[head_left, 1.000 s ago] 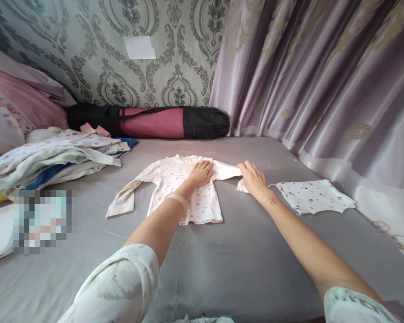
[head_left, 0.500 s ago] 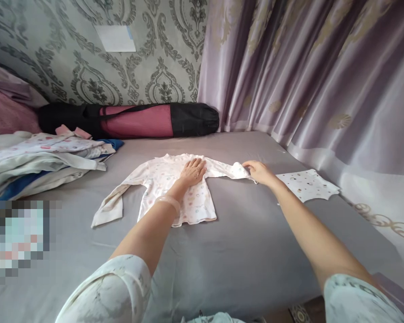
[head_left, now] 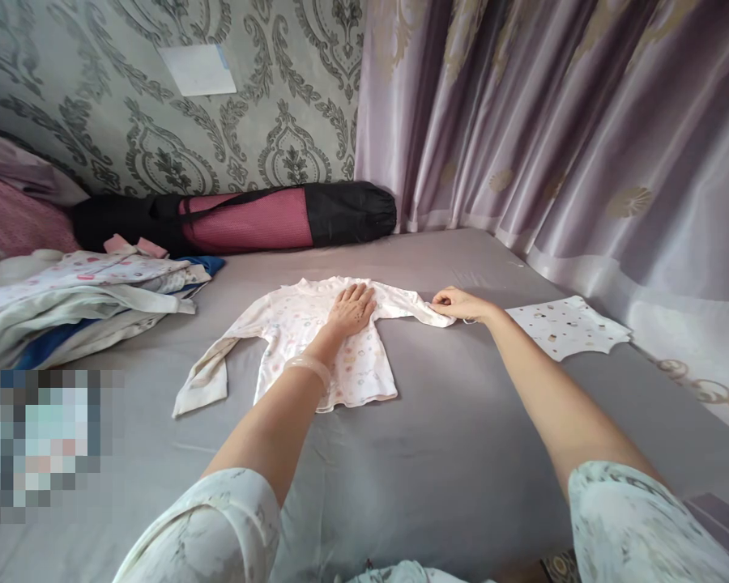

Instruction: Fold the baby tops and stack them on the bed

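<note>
A small white long-sleeved shirt (head_left: 300, 324) with a faint pastel print lies spread on the grey bed sheet (head_left: 462, 437). My left hand (head_left: 351, 310) rests flat on its upper chest, palm down with the fingers stretched out. Out at the right-hand sleeve, my right hand (head_left: 458, 304) pinches the fabric near the cuff, and the fingers are closed on it. The opposite sleeve bends down toward me on the sheet. To the right of my right hand lies a folded white garment (head_left: 568, 326) with small dark and tan prints.
A heap of clothes (head_left: 85, 300) lies at the left. Along the patterned wall rests a long black and pink bag (head_left: 249, 219). Lilac curtains (head_left: 498, 121) hang down the right side to the bed. A blurred patch covers something at the lower left.
My right hand has shifted slightly left along the sleeve, and the bunched cuff end now lies flatter. My left hand stays pressed on the shirt. The view has tilted slightly.
</note>
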Tool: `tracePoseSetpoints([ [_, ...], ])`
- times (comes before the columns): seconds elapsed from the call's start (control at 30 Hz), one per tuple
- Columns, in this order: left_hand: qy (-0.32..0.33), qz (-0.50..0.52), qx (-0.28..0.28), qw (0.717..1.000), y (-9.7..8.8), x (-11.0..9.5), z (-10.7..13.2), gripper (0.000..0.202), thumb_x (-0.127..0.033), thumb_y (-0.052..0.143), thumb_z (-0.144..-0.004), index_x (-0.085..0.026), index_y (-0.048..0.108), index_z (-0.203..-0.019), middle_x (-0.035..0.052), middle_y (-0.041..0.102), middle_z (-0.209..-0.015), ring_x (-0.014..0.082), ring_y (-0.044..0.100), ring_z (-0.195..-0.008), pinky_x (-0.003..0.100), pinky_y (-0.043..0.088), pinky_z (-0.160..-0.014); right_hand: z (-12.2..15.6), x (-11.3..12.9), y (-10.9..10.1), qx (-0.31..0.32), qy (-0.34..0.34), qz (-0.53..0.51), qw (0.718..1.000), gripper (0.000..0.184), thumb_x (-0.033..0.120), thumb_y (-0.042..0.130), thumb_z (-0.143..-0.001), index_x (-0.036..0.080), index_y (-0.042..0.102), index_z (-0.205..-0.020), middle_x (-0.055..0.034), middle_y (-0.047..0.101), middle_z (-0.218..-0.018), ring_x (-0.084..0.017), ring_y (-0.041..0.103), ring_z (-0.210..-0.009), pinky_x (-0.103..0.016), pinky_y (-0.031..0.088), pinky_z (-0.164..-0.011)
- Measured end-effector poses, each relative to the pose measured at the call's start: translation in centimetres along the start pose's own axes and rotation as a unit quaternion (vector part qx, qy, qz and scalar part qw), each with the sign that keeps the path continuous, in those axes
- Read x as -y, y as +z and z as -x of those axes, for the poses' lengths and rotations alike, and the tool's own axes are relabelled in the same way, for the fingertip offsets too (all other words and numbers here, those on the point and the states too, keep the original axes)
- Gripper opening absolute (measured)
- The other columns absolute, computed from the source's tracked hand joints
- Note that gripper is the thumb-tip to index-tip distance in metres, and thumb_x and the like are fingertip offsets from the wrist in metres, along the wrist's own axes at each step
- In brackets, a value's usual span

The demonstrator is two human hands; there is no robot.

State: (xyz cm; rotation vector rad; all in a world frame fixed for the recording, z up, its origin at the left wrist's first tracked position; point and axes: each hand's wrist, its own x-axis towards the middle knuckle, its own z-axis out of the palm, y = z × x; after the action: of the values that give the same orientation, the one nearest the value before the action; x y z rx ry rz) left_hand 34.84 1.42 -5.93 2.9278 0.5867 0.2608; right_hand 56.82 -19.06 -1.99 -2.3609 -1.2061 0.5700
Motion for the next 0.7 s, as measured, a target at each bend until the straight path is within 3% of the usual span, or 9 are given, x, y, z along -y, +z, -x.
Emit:
tracePoseSetpoints([
  [0.13,0.000,0.003,-0.002,1.000,0.0,0.0,0.0,0.052,-0.043,0.028,-0.101,-0.025,0.040,-0.148,0.0056,0.035,-0.158,0.0250,0.029,-0.146,0.043,0.023,-0.120,0.2,0.3,0.0,-0.021,0.028,-0.048,0.998,0.025,0.044,0.066,-0.079,0.020,0.064,-0.080,-0.0009,0.064,-0.082,-0.012,0.054,-0.066,-0.020,0.039,-0.054],
  [0.27,0.002,0.006,-0.002,1.000,-0.1,-0.1,0.0,0.053,-0.042,0.027,-0.101,-0.022,0.040,-0.149,0.0070,0.035,-0.158,0.0257,0.029,-0.146,0.044,0.023,-0.120,0.4,0.8,-0.2,-0.109,0.079,-0.151,0.979,0.017,0.037,0.061,-0.081,0.021,0.057,-0.082,0.0030,0.058,-0.067,-0.012,0.051,-0.061,-0.021,0.036,-0.052],
  [0.33,0.002,0.007,-0.001,1.000,-0.1,-0.1,0.0,0.054,-0.042,0.027,-0.101,-0.021,0.039,-0.149,0.0077,0.035,-0.158,0.0259,0.029,-0.146,0.044,0.022,-0.120,0.5,1.0,-0.2,-0.135,0.091,-0.200,0.966,0.015,0.033,0.062,-0.078,0.021,0.055,-0.085,0.0028,0.059,-0.070,-0.013,0.053,-0.061,-0.021,0.037,-0.054],
  [0.47,0.000,0.004,-0.002,1.000,-0.1,0.0,0.0,0.055,-0.043,0.027,-0.101,-0.022,0.039,-0.150,0.0070,0.034,-0.159,0.0263,0.029,-0.146,0.044,0.022,-0.120,0.8,0.5,-0.2,-0.176,0.078,-0.247,0.950,0.034,0.027,0.067,-0.071,0.021,0.054,-0.102,-0.0016,0.064,-0.094,-0.013,0.059,-0.070,-0.023,0.045,-0.063],
  [0.57,-0.003,0.001,-0.003,1.000,-0.1,-0.1,0.0,0.055,-0.043,0.026,-0.101,-0.022,0.038,-0.150,0.0071,0.034,-0.158,0.0275,0.028,-0.146,0.044,0.022,-0.120,0.7,-0.5,-0.2,-0.230,0.070,-0.217,0.946,0.040,0.027,0.065,-0.072,0.019,0.055,-0.110,-0.0059,0.063,-0.104,-0.017,0.062,-0.081,-0.027,0.049,-0.071],
  [0.7,-0.007,-0.001,-0.004,1.000,-0.3,-0.2,0.1,0.057,-0.045,0.025,-0.101,-0.019,0.036,-0.151,0.0087,0.033,-0.159,0.0292,0.026,-0.147,0.046,0.020,-0.120,0.7,-1.7,-0.2,-0.303,0.070,-0.117,0.943,0.034,0.027,0.061,-0.077,0.018,0.058,-0.109,-0.0104,0.064,-0.109,-0.024,0.061,-0.098,-0.035,0.049,-0.085],
])
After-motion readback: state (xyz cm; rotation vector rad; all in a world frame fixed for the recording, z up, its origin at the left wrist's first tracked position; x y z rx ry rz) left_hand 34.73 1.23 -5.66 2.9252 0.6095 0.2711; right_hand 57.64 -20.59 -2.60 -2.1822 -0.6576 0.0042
